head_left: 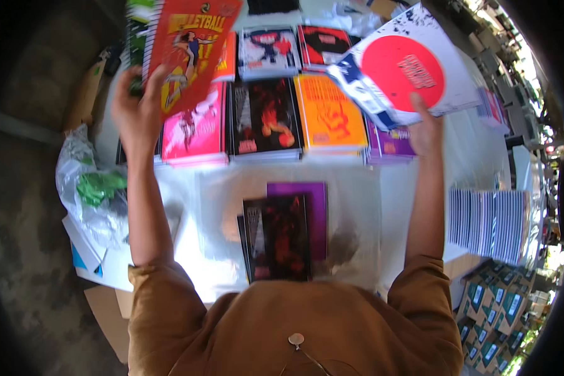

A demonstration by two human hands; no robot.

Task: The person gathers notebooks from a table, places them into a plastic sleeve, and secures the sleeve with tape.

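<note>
My left hand (138, 109), raised at the far left, grips a red spiral notebook (197, 53) with a yellow figure on its cover; a green cover (139, 22) shows behind its coil. On the right, my right hand (427, 128) holds a white notebook (460, 81) with a large red circle, tilted, thumb on its cover. Between and below them stand stacks of pink notebooks (197, 128), black notebooks (250, 119), orange notebooks (332, 113) and purple notebooks (388, 144). Close to my body, a black notebook (277, 241) overlaps a purple one (318, 216).
Behind are stacks of white-and-blue notebooks (269, 50) and red-and-black notebooks (323, 47). A long row of notebooks (489, 222) lies at the table's right edge. Clear plastic with a green bag (100, 188) sits left. Patterned cartons (498, 304) stand lower right.
</note>
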